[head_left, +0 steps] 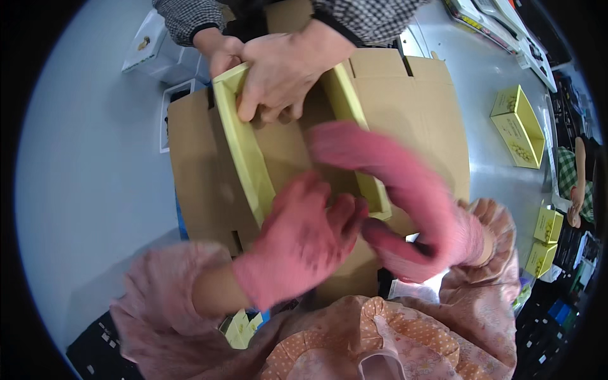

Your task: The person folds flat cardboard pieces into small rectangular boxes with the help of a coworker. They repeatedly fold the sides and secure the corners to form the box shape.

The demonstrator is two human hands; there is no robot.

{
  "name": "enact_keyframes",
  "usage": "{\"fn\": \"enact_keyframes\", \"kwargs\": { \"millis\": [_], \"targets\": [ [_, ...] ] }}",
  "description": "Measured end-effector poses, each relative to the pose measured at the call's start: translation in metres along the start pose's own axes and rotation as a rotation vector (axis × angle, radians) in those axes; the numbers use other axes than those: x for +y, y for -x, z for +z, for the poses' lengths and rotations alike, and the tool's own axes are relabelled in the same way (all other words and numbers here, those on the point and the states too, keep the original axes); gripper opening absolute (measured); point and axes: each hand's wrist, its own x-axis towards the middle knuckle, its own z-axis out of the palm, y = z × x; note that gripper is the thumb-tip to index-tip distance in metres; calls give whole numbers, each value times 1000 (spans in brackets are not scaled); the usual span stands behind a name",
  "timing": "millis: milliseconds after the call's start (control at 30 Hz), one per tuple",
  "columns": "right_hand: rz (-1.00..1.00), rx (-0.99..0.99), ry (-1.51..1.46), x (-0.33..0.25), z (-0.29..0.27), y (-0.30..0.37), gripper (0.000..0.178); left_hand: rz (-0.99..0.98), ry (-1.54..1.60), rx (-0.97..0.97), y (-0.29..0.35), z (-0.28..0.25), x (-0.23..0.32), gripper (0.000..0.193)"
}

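Note:
A pale yellow open box (237,149) stands on a flattened brown cardboard carton (411,117), its inside brown. My left hand (297,237), in a pink glove, is at the near end of the box with bent fingers over that wall. Blur hides whether they grip it. At the near right corner, my right hand (418,196), gloved in pink too and smeared by motion, has its fingers reaching over the box and its thumb held apart. Across from me, another person's hand (282,69) reaches into the far end, and their other hand (221,54) is at the far left corner.
White bins (168,50) stand at the far left. On the metal table to the right is a yellow box (519,126), with smaller yellow boxes (543,244) nearer me. White-framed equipment (500,28) lies at the far right. Another person's arm (579,177) shows at the right edge.

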Motion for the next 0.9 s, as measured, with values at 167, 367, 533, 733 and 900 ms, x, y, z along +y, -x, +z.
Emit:
{"fn": "enact_keyframes", "kwargs": {
  "millis": [167,367,533,733,900],
  "targets": [
    [895,-1206,345,23,20,-70,68,-259,226,807,99,46,17,25],
    [713,-1355,571,47,53,-81,92,-870,1443,833,90,155,1,46],
    [768,-1529,412,65,46,-101,102,-884,1802,817,71,172,2,47],
    [856,-1514,357,63,50,-110,90,-852,1918,821,65,173,-7,47],
    [611,-1278,625,38,55,-104,46,-802,1843,891,64,148,-17,48]
  ]
}}
